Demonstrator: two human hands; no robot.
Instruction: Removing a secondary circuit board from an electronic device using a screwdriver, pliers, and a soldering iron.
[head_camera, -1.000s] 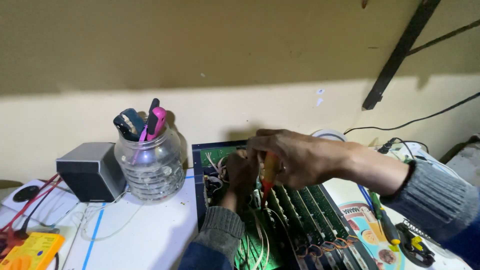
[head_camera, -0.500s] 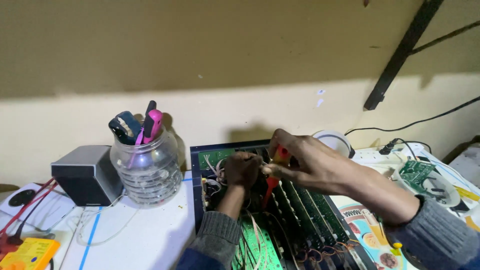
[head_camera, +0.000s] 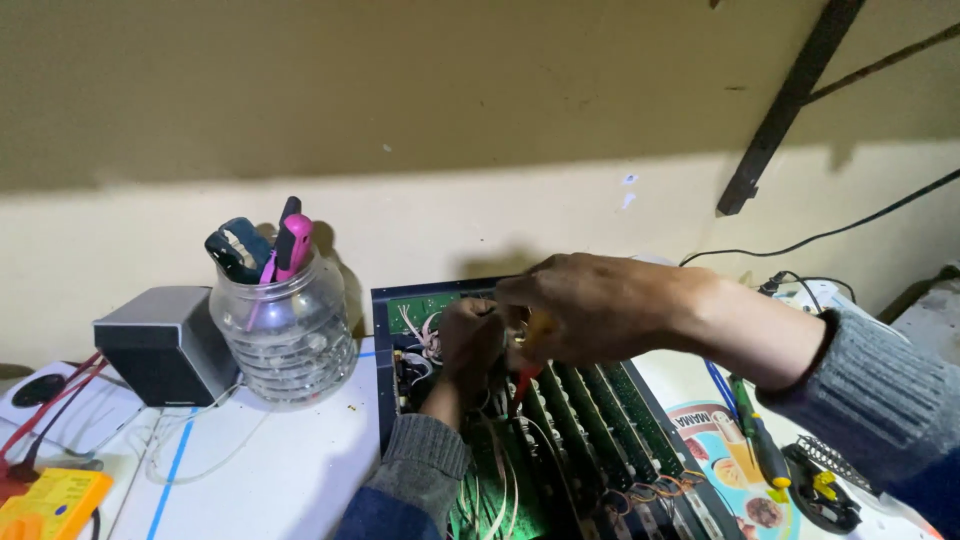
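Down at the middle of the bench (head_camera: 300, 480), an opened dark metal chassis (head_camera: 385, 360) lies with its lid off, showing green circuit boards (head_camera: 590, 430) standing in parallel rows and loose pale wires curling over them. The left hand (head_camera: 470, 345) reaches deep into the far left part of the chassis, its fingers curled into the wiring; whether they pinch anything cannot be told, since the knuckles hide the tips. The right hand (head_camera: 600, 305) comes across from the right, its fingers closed together around a slim tool with an orange-and-red handle (head_camera: 528, 350) that points down toward the boards just beside the left hand. Both wrists wear ribbed grey knit cuffs over dark blue sleeves. Left of the chassis stands a clear ribbed plastic jar (head_camera: 285, 345), round and bulging, holding a pink-handled tool (head_camera: 293, 245) and a dark blue-grey one. Further left sits a small boxy grey speaker (head_camera: 160, 345), matte and square-edged. At the near left corner lies a yellow meter (head_camera: 50, 505) with red leads (head_camera: 45, 410) looping away from it. On the right side of the bench a green-handled screwdriver (head_camera: 755, 440) rests on a colourful printed sheet (head_camera: 720, 470), near a black coil of cable. A plain cream wall rises behind.
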